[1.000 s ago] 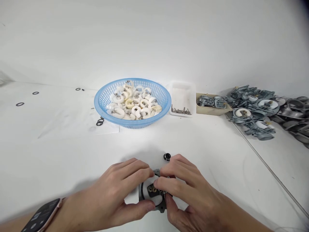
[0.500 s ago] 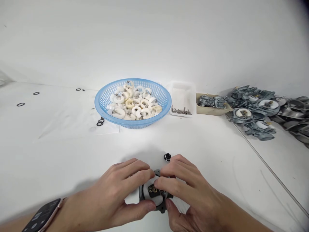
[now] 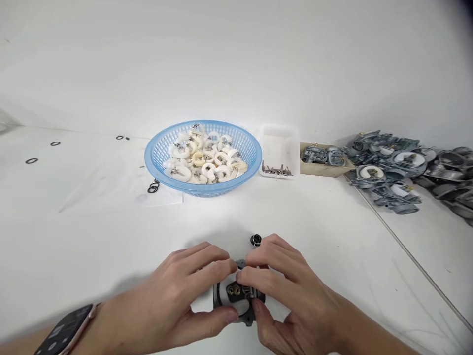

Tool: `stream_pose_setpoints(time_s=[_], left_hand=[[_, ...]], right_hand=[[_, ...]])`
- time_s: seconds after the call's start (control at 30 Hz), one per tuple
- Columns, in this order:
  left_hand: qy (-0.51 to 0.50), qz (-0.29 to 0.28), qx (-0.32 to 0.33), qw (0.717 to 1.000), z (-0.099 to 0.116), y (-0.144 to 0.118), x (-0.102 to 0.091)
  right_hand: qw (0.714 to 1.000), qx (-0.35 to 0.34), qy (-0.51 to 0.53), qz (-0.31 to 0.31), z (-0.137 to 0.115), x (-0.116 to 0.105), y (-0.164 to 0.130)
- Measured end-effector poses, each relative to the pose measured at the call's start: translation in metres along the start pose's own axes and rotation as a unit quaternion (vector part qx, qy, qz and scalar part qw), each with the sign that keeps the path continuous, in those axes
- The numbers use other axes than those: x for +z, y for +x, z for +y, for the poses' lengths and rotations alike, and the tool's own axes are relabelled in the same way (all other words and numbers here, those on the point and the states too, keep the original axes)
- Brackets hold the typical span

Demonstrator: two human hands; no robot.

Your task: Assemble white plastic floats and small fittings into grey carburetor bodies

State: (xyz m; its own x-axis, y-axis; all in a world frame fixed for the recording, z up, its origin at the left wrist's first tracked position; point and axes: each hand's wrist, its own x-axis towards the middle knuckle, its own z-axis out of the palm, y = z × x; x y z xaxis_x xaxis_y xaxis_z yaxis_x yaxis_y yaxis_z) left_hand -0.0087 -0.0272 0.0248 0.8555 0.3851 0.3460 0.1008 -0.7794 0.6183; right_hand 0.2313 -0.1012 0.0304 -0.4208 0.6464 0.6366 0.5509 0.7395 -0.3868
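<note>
A grey metal carburetor body (image 3: 236, 301) with a white float and brass jets rests on the white table near the front edge. My left hand (image 3: 177, 301) grips its left side, thumb under the rim and fingers over the top. My right hand (image 3: 291, 296) holds its right side, fingertips pinching at the float hinge by the brass parts. A small black round part (image 3: 255, 240) lies on the table just behind my right fingers. A smartwatch (image 3: 64, 330) sits on my left wrist.
A blue basket (image 3: 162, 145) of white floats stands at centre back. To its right are a white tray (image 3: 279, 148) with metal pins, a beige box (image 3: 323, 170) of parts and a pile of grey carburetor bodies (image 3: 402, 170). Black O-rings (image 3: 152, 187) lie at left.
My right fingers have shifted slightly on the float hinge, thumb moving a little inward. The carburetor body and my left hand stay put.
</note>
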Motion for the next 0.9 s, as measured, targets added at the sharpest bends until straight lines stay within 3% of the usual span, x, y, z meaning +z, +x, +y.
stream_pose_setpoints(time_s=[0.9], left_hand=[[-0.003, 0.01, -0.021, 1.0, 0.0053, 0.0012, -0.0022]], right_hand=[[0.999, 0.018, 0.021, -0.024, -0.0059, -0.0016, -0.0026]])
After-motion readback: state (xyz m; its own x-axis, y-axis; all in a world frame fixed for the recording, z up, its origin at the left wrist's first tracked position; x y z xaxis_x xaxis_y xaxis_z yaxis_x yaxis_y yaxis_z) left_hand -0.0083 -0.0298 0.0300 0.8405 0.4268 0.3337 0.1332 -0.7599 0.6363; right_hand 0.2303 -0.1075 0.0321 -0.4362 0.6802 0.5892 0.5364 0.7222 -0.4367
